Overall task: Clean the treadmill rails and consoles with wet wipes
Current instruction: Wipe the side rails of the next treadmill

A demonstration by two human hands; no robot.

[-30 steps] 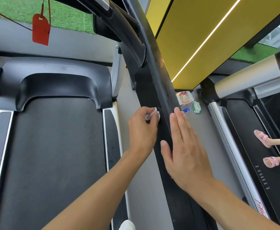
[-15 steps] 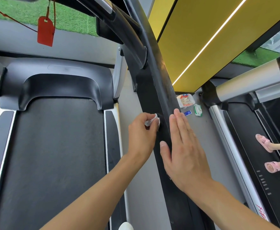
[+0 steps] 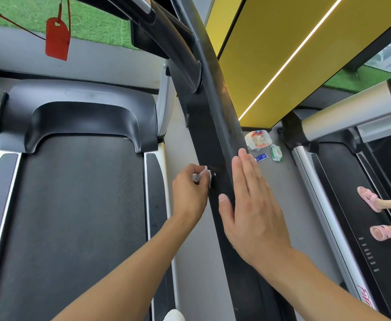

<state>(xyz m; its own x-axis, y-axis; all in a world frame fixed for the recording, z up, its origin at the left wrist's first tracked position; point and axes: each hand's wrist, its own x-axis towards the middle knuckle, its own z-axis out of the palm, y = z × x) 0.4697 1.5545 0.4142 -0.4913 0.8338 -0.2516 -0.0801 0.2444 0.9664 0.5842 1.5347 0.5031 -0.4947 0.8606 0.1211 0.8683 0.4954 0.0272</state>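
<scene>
Now the white wet wipe (image 3: 201,176) is bunched up in the left hand (image 3: 188,196), whose fingers curl round it and press it against the left face of the black rail (image 3: 215,126), about halfway down its slope. The right hand (image 3: 252,205) lies flat on the other side of the same rail, fingers straight and together, holding nothing. To the left of the rail runs the dark treadmill belt (image 3: 74,216) with its grey motor cover at the far end, and a red tag (image 3: 57,39) hangs on a cord above it. On the grey floor (image 3: 289,205) just right of the rail lie a white bag (image 3: 258,139), a green wipe pack (image 3: 276,153) and a small blue packet (image 3: 261,156). Further right, two feet in pink slippers (image 3: 368,199) stand on a second treadmill (image 3: 351,216).
</scene>
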